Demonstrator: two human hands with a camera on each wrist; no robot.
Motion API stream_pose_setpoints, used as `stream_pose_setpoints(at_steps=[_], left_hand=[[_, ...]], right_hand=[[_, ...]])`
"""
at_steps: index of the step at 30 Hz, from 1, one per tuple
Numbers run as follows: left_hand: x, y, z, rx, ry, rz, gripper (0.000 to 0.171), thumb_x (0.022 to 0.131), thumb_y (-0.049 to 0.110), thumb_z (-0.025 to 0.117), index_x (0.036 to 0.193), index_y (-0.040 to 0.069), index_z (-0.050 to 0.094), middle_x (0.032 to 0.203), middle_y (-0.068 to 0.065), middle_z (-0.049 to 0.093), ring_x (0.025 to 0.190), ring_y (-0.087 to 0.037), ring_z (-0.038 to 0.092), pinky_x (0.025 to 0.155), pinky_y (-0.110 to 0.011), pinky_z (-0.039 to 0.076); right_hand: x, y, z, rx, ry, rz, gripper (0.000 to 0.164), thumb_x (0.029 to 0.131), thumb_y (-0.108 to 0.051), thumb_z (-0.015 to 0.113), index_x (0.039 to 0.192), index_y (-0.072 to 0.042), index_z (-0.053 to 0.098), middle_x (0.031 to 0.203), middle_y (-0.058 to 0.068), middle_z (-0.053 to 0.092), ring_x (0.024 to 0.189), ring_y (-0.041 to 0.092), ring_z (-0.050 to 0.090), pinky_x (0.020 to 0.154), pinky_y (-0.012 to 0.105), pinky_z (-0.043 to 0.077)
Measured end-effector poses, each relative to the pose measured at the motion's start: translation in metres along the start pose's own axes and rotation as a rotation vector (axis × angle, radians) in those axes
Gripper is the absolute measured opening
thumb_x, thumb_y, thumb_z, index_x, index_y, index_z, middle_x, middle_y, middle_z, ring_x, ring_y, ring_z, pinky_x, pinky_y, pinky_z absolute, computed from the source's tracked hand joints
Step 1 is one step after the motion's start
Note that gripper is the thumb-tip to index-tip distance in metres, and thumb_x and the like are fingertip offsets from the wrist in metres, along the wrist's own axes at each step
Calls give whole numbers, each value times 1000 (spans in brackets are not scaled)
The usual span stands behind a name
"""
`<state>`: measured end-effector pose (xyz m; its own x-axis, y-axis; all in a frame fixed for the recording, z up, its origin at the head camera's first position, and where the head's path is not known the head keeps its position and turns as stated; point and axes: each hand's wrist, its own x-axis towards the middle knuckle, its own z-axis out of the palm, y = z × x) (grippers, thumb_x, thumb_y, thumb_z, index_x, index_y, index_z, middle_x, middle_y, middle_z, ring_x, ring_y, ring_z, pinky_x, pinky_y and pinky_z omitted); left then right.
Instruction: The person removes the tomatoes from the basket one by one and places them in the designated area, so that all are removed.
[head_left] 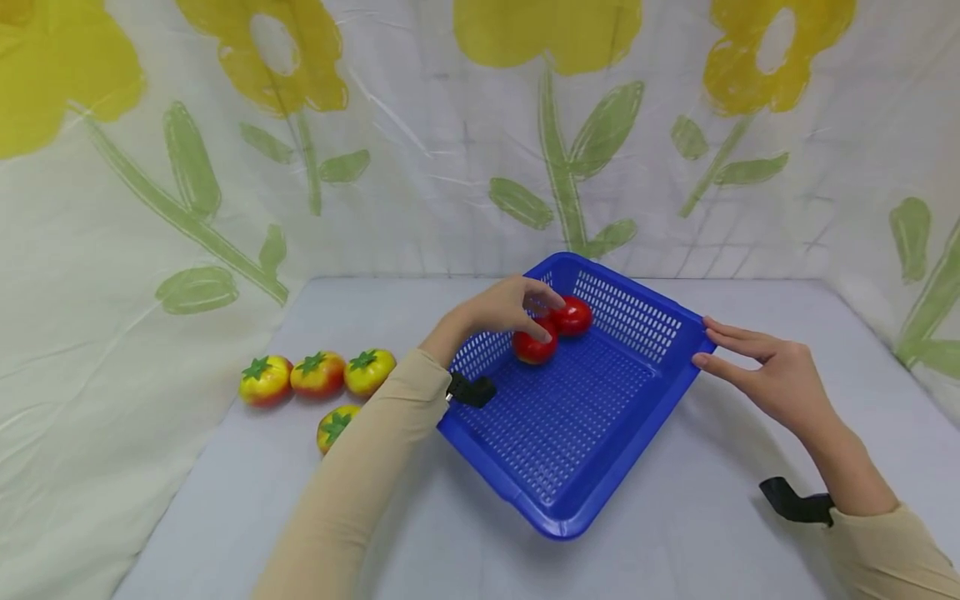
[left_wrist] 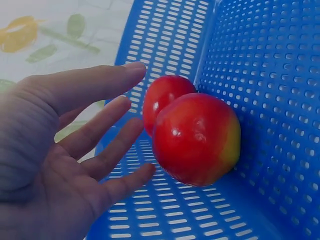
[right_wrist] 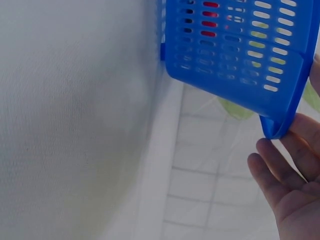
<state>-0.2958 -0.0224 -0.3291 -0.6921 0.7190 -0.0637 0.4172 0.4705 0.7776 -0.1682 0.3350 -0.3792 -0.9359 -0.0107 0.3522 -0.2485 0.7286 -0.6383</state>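
Observation:
Two shiny red tomatoes, the nearer one (head_left: 534, 350) and the farther one (head_left: 576, 317), lie side by side in the far left corner of a blue plastic basket (head_left: 577, 425). My left hand (head_left: 506, 307) reaches in over the basket's left side, its fingers spread beside the tomatoes. In the left wrist view a gap shows between these fingers and the nearer tomato (left_wrist: 195, 140), which has a yellow patch. At the basket's right corner, my right hand (head_left: 783, 379) pinches the rim between thumb and fingers. The right wrist view shows its fingertips against that corner.
Several yellow-red tomatoes with green leaf tops, one (head_left: 318, 375) in a row and one (head_left: 335, 427) nearer, lie on the white table (head_left: 225, 517) left of the basket. The left forearm partly covers the nearer one. A flowered cloth (head_left: 420, 167) hangs behind the table.

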Motion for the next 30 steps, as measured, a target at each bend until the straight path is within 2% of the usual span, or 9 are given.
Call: stream_pose_setpoints(at_steps=[3,7,12,17,19,21,24,30], left_hand=[[1,0,0,15,-11,-19,53,81,2,80,130,2,62,131,-12,59,121,-26,54,93,-29,50],[4,-1,3,23,-38,-21,54,79,-4,79,129,2,62,130,-11,60,122,-26,54,93,-29,49],[7,1,6,-1,-99,-8,54,77,-12,76,128,1,62,131,-10,60,124,-25,52,98,-31,46],[9,-2,10,-28,-117,-36,56,77,-15,74,129,3,62,128,-10,62,121,-20,55,94,-28,49],[10,-4,11,-36,-114,-30,55,77,-14,75,128,3,62,126,-10,63,119,-19,57,93,-28,49],[12,-5,13,-39,-108,-22,54,78,-11,76,128,3,62,125,-9,63,118,-18,58,93,-28,49],[13,-5,17,-29,-104,-15,51,79,-5,78,127,3,63,123,-8,64,117,-17,58,94,-27,48],[18,0,31,58,-115,-29,52,77,9,86,124,6,65,118,-2,65,111,-14,59,88,-23,51]], right_hand=[[0,0,-1,2,-3,0,53,81,-34,82,129,-16,67,132,4,61,126,34,50,99,12,33],[0,0,-2,-1,8,-7,53,81,-33,83,128,-16,67,131,4,61,125,34,51,92,4,29],[0,1,-2,-3,6,-2,53,81,-34,83,129,-16,67,131,5,61,126,34,50,92,4,29],[1,0,-1,-4,1,2,54,81,-34,82,129,-15,66,131,6,61,126,35,50,92,5,29],[1,-1,-1,-3,-3,8,54,82,-35,82,129,-15,66,132,6,60,127,35,49,102,17,35],[1,-1,-1,-1,-8,14,55,82,-35,82,130,-14,66,132,7,60,127,36,49,106,35,38],[2,-1,-2,4,-18,22,56,82,-36,82,130,-13,65,133,8,59,128,38,48,99,61,37],[1,-2,-1,6,-24,27,56,82,-36,81,130,-11,65,133,9,59,128,39,47,100,61,36]])
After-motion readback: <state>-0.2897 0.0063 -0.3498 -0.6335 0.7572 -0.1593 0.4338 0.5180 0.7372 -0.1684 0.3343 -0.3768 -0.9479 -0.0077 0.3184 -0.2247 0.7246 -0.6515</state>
